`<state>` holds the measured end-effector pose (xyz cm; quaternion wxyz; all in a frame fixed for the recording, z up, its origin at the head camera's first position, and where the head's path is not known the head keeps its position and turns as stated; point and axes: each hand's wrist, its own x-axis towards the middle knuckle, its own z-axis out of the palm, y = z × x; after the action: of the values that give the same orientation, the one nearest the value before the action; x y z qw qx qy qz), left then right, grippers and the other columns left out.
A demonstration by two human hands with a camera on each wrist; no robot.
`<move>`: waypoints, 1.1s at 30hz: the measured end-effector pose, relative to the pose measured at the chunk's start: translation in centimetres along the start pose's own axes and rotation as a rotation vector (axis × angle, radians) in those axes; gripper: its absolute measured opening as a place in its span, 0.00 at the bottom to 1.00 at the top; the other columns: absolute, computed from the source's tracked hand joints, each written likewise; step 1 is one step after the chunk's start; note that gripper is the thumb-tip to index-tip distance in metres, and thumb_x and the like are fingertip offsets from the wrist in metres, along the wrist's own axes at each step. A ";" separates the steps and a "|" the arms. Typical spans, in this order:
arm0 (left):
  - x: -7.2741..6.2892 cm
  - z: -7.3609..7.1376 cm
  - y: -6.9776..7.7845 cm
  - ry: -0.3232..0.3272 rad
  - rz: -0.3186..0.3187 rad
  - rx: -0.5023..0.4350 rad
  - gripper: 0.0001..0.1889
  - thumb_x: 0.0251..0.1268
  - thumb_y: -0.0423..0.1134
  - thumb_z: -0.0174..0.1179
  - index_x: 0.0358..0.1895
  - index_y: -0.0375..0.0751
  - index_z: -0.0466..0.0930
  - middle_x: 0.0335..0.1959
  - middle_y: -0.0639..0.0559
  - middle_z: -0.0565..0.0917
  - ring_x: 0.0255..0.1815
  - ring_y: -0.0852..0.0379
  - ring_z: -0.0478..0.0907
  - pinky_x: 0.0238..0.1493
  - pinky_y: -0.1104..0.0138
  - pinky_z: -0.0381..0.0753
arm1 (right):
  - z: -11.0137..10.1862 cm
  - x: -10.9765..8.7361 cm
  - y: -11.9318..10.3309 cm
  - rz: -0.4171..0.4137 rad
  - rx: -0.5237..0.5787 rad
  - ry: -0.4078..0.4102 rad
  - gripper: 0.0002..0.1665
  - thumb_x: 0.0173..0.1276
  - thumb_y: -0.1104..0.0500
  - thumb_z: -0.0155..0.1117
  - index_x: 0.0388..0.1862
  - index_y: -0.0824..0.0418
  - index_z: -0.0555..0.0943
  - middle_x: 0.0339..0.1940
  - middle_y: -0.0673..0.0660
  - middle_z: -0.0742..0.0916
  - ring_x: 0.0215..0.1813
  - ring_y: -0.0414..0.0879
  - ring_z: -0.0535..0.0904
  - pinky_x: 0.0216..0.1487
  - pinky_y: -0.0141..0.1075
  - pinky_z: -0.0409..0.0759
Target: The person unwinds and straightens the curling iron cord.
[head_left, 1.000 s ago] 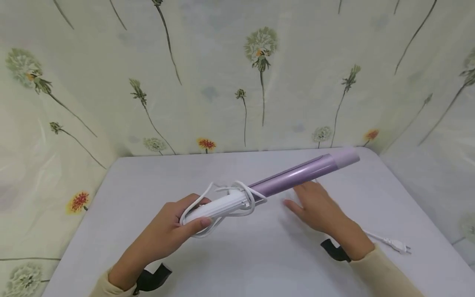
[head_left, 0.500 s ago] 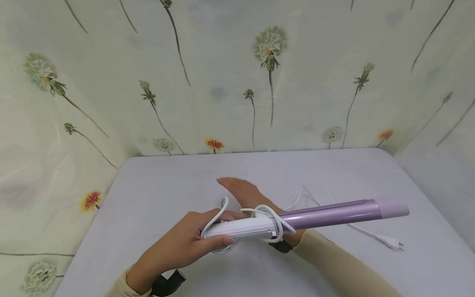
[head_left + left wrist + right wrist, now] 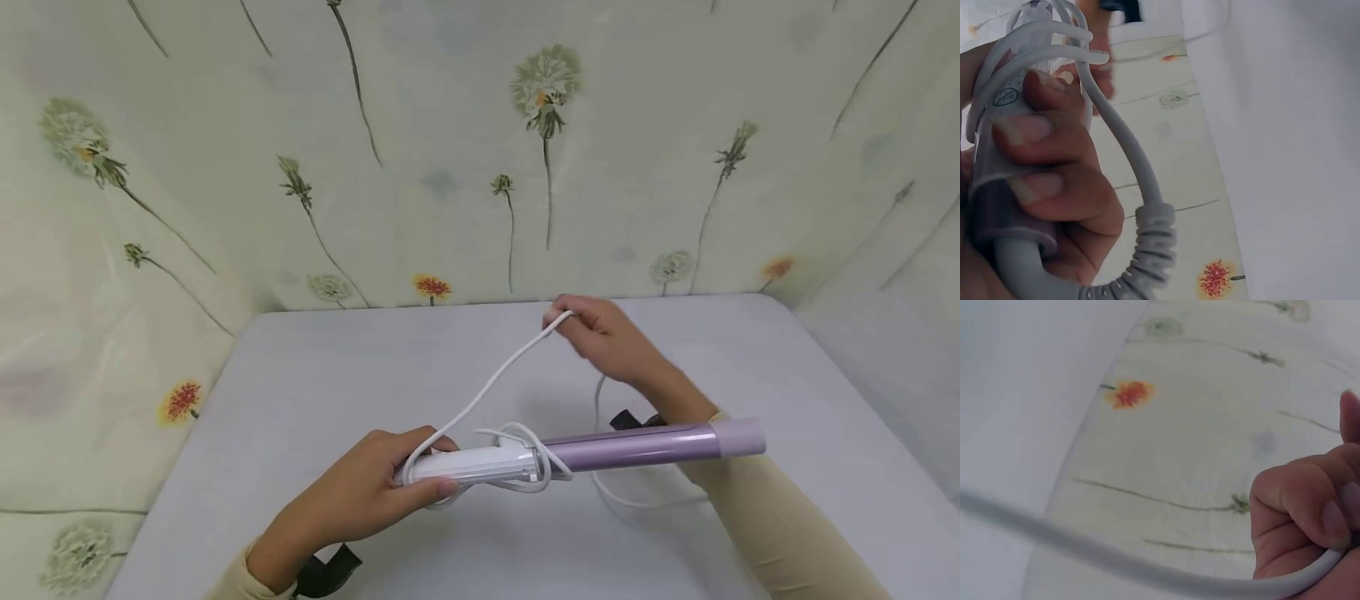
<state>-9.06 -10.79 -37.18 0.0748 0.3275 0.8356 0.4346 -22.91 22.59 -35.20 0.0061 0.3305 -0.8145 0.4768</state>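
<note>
My left hand (image 3: 360, 492) grips the white handle of a curling iron (image 3: 637, 447), whose purple barrel points right above the table. White power cord (image 3: 491, 382) is looped round the handle and the barrel's base. From the handle a stretch of it runs up to my right hand (image 3: 611, 337), which pinches it near the table's far edge. In the left wrist view, fingers (image 3: 1054, 150) curl round the handle beside the ribbed cord sleeve (image 3: 1155, 244). The right wrist view shows the cord (image 3: 1166, 581) passing between thumb and fingers. The plug is out of sight.
A white-covered table (image 3: 315, 375) spreads beneath both hands. Behind and beside it hangs a pale sheet (image 3: 420, 208) printed with dandelions. More cord (image 3: 637, 503) trails down behind the barrel to the table at right.
My right hand crossed left behind the curling iron, then swung back right and up with the cord pinched. The barrel has tilted from slanting upward to nearly level.
</note>
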 end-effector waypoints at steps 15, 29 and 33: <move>-0.8 -0.3 -2.2 0.010 -0.177 0.072 0.14 0.82 0.52 0.54 0.58 0.52 0.80 0.36 0.61 0.83 0.34 0.62 0.78 0.32 0.64 0.78 | -6.7 -5.7 -10.0 -0.092 -0.273 -0.282 0.17 0.73 0.58 0.72 0.30 0.38 0.78 0.22 0.36 0.70 0.22 0.32 0.63 0.24 0.31 0.67; -0.5 -1.3 -3.2 0.279 -0.325 -0.103 0.21 0.63 0.52 0.76 0.53 0.51 0.79 0.44 0.49 0.83 0.39 0.49 0.81 0.33 0.59 0.81 | 1.5 -11.5 -6.6 0.179 -0.475 -0.527 0.15 0.73 0.56 0.70 0.28 0.44 0.75 0.22 0.37 0.73 0.23 0.31 0.68 0.25 0.31 0.69; -0.7 -1.4 -2.9 0.281 -0.330 -0.119 0.21 0.65 0.50 0.74 0.54 0.50 0.77 0.45 0.46 0.82 0.40 0.48 0.80 0.33 0.58 0.82 | 1.1 -11.2 -3.1 0.438 -0.547 -0.450 0.14 0.75 0.58 0.68 0.31 0.52 0.73 0.22 0.47 0.75 0.15 0.38 0.73 0.22 0.36 0.70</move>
<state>-10.49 -13.40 -38.70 0.0469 0.1174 0.8530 0.5063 -12.15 26.63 -37.03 -0.1859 0.2317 -0.9432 0.1487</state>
